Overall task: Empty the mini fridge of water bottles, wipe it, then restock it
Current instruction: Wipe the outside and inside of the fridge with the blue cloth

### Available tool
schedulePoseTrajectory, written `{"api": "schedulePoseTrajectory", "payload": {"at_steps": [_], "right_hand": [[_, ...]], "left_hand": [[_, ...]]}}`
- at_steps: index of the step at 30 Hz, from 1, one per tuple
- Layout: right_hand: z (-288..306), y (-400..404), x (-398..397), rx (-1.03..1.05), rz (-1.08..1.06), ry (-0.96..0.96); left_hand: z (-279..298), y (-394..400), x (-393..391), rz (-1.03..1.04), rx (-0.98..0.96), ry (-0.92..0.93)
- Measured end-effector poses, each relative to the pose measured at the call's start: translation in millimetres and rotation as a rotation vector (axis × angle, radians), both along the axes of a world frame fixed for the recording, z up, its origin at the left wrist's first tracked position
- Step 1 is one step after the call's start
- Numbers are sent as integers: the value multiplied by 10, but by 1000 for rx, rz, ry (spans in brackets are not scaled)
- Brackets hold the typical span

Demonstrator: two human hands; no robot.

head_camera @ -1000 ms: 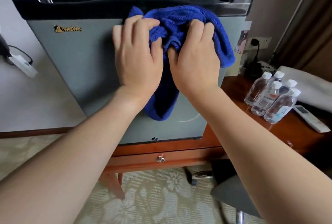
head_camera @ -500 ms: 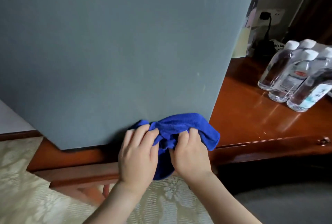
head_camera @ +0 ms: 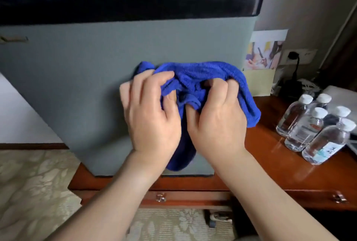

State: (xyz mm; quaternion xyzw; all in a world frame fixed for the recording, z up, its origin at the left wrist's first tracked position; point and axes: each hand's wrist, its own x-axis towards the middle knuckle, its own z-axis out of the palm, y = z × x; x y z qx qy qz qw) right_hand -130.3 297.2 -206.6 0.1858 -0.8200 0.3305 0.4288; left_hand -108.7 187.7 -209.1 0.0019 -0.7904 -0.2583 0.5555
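I see the mini fridge (head_camera: 81,78) standing on the desk (head_camera: 270,163) with its grey door closed, so its inside is hidden from me and I cannot tell what it holds. A black band runs along the top of the door.

Five water bottles (head_camera: 316,130) with white caps stand upright in a tight cluster on the desk, to the right of the fridge and apart from it. They look full of clear water.

Both hands press a bunched blue cloth (head_camera: 208,78) against the fridge door, about halfway up and toward its right edge. My left hand (head_camera: 152,117) has its grip clenched on the left part of the cloth, fingers curled into the folds. My right hand (head_camera: 216,119) grasps the middle of the cloth in the same way, thumb tucked under a fold. A loose tail of cloth hangs down between the wrists, and another flap droops past the door's right edge.

The desk is glossy reddish-brown wood with drawers under its top; I can see two metal drawer pulls (head_camera: 161,197). Behind the bottles a printed card (head_camera: 264,53) leans at the wall, beside a wall socket (head_camera: 301,57) with a black plug in it. The floor has a pale patterned carpet (head_camera: 32,192).
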Motion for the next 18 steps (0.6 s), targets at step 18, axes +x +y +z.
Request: {"api": "schedulePoseTrajectory", "payload": {"at_steps": [18], "right_hand": [[-761,112,-66,-91,60,-55]], "left_hand": [[-951,272,-108,-16,111,69]]}}
